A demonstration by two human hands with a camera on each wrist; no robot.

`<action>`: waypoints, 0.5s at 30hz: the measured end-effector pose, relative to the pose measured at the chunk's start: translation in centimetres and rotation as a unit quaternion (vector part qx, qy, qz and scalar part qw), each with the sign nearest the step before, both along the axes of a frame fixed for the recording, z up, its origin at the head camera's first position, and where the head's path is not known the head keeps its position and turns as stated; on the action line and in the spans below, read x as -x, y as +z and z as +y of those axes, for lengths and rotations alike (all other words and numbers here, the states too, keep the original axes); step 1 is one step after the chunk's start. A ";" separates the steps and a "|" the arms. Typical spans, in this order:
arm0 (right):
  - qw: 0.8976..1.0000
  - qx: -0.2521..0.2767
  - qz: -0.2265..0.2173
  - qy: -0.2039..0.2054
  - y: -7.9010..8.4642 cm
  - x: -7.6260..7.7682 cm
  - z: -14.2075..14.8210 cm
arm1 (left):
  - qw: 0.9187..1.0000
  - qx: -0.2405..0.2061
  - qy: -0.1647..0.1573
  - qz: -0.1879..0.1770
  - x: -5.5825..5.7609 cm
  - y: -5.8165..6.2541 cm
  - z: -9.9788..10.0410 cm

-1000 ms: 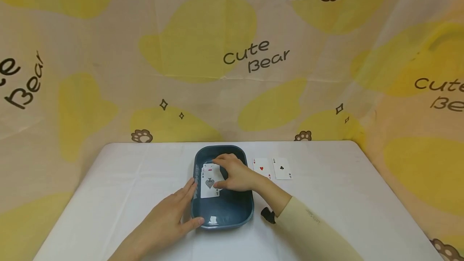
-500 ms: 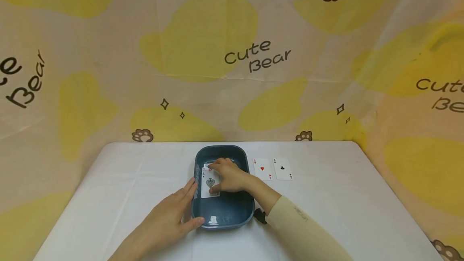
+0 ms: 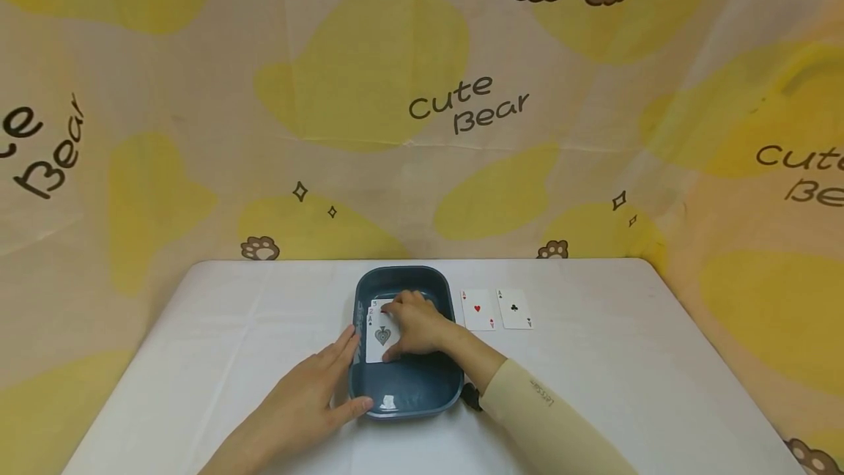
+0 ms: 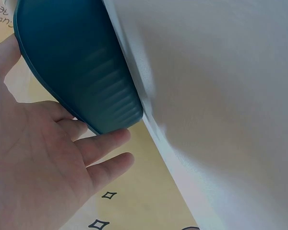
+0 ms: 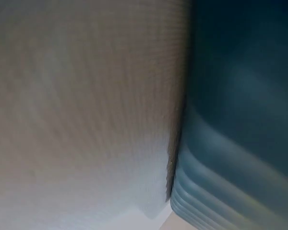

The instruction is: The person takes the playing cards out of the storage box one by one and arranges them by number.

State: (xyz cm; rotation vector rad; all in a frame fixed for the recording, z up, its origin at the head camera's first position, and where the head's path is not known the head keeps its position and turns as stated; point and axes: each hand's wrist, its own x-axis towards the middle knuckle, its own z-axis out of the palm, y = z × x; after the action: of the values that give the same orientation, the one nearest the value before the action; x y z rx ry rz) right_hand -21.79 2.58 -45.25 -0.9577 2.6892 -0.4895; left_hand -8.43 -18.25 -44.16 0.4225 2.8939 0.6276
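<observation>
A blue-grey rectangular tray (image 3: 412,402) stands on the white table. Inside it, toward its left wall, lie overlapping playing cards: an ace of spades (image 3: 381,336) in front, with a two and a three peeking out behind. My right hand (image 3: 417,325) reaches over the tray's right rim and spans the ace, thumb at its near edge and fingers at its far edge, partly covering the cards. My left hand (image 3: 313,380) rests its fairly straight fingers along the tray's left side, thumb at the near left corner. In the left wrist view, those fingers (image 4: 105,143) touch the tray's outer wall.
Right of the tray, an ace of hearts (image 3: 478,309) and an ace of clubs (image 3: 514,308) lie face up side by side. Behind the table (image 3: 613,358) hangs a yellow patterned cloth (image 3: 369,64). The right sleeve (image 3: 547,416) crosses the table's front right.
My right hand has moved left and lower over the cards; its thumb has shifted to the ace of spades' near edge. The left hand stays at the tray's side.
</observation>
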 end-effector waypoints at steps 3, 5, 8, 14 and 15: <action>1.000 0.003 -0.003 -0.003 0.0 -0.1 0.0 | 1.000 -0.001 0.000 0.000 0.0 0.0 0.0; 1.000 0.006 -0.004 -0.007 0.0 0.0 -0.1 | 1.000 -0.002 -0.002 0.000 0.0 0.0 -0.1; 1.000 0.014 -0.007 -0.015 -0.2 0.0 -0.1 | 1.000 -0.007 -0.006 -0.002 -0.1 0.1 -0.1; 0.997 0.054 -0.049 -0.023 -0.4 0.1 -0.2 | 1.000 -0.016 -0.007 -0.002 -0.2 0.1 -0.2; 0.996 0.061 -0.057 -0.023 -0.5 0.1 -0.3 | 1.000 -0.016 -0.008 -0.001 -0.2 0.1 -0.2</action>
State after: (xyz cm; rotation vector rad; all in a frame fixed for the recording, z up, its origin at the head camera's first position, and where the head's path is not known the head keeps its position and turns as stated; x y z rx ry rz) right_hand -21.90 2.33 -45.70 -0.8726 2.6093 -0.7017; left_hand -8.26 -18.44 -44.03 0.4480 2.8793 0.6734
